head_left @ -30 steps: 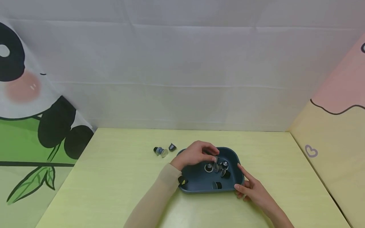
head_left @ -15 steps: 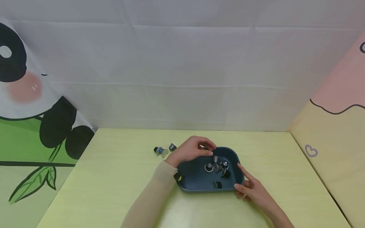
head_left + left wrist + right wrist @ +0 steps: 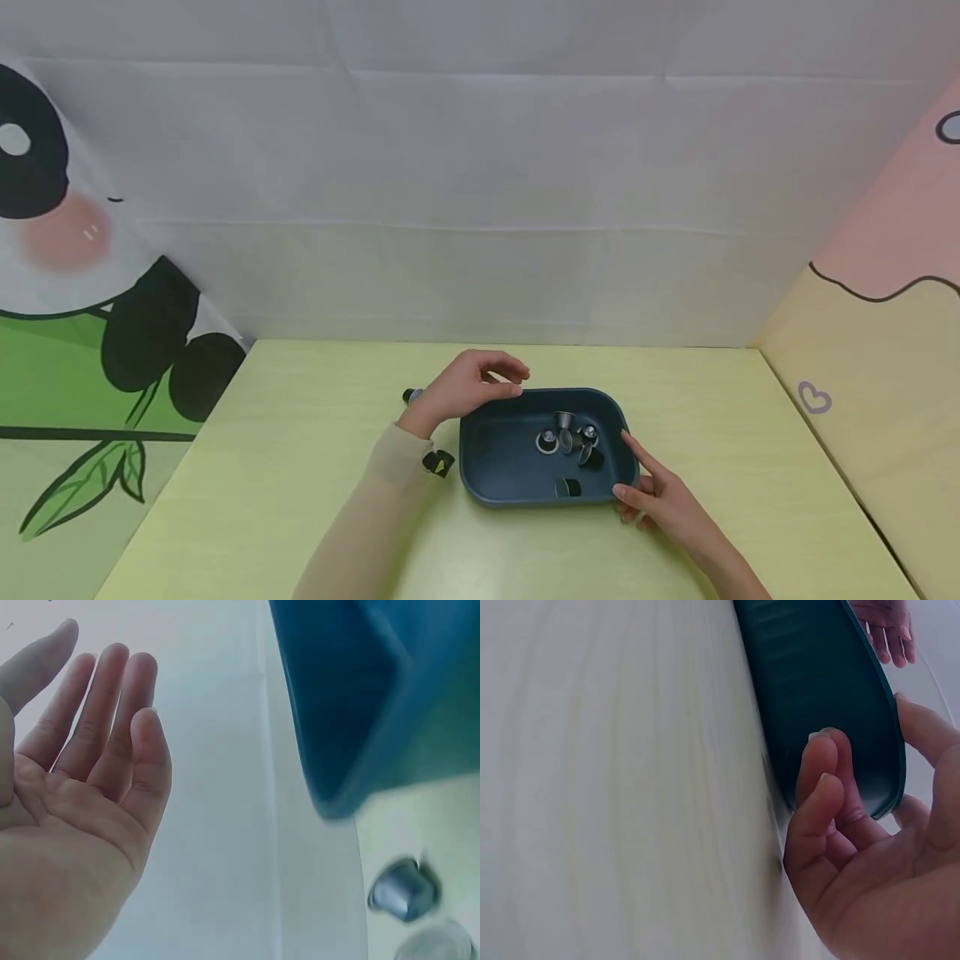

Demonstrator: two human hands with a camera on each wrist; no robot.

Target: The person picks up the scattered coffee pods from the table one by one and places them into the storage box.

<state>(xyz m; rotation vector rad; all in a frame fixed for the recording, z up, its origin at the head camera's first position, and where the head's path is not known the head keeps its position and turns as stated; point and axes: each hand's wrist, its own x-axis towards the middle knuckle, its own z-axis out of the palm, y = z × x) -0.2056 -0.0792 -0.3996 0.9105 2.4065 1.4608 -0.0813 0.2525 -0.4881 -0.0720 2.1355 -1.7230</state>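
Note:
A dark blue tray (image 3: 498, 479) lies on the table, with several coffee capsules (image 3: 569, 440) gathered in its right half. My left hand (image 3: 465, 385) hovers over the tray's back left corner, fingers loosely bent and holding nothing. In the left wrist view that left hand (image 3: 90, 802) shows a bare palm. At the tray's right end my right hand (image 3: 652, 492) holds the rim and outer wall. In the right wrist view the fingers (image 3: 821, 761) of the right hand (image 3: 885, 847) curl against the tray's outside (image 3: 825, 675).
Beyond my left wrist a dark-ended capsule (image 3: 408, 395) peeks out on the table (image 3: 315, 433). The left wrist view shows a dark capsule (image 3: 405, 889) and a pale one (image 3: 439, 945) outside the tray. A white cloth wall (image 3: 480, 208) stands behind.
My left hand has drawn back leftward from the capsules to the tray's back left corner, leaving a silver capsule standing in the tray. My right hand stays at the tray's right end.

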